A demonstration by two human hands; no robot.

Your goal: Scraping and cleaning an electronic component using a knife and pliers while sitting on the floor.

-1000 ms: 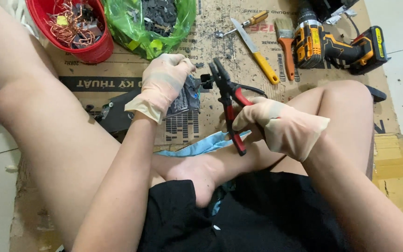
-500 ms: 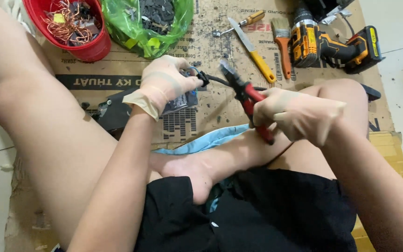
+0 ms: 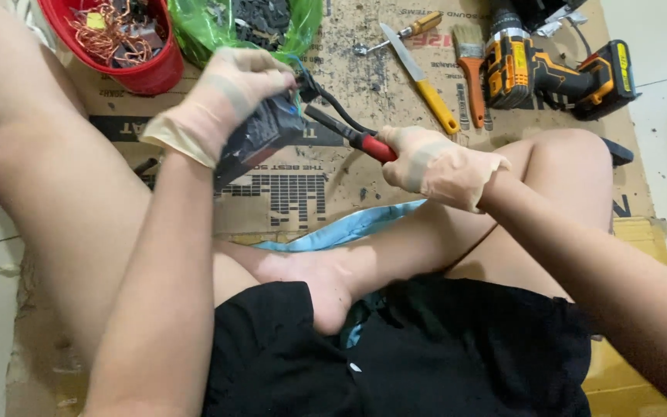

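While the person sits cross-legged in black shorts (image 3: 426, 355) on a flattened brown cardboard sheet (image 3: 349, 174), the gloved right hand (image 3: 438, 166) is closed around the red handles of black-nosed pliers (image 3: 349, 135), whose tip reaches the dark grey electronic block (image 3: 260, 135) that the gloved left hand (image 3: 221, 100) grips above the cardboard. Beyond them lie a yellow-handled knife (image 3: 420, 77), an orange-handled paintbrush (image 3: 472, 66), a yellow-and-black cordless drill (image 3: 550, 69), a green plastic bag of dark scraps (image 3: 248, 23) and a red bucket of copper wire (image 3: 117, 42)
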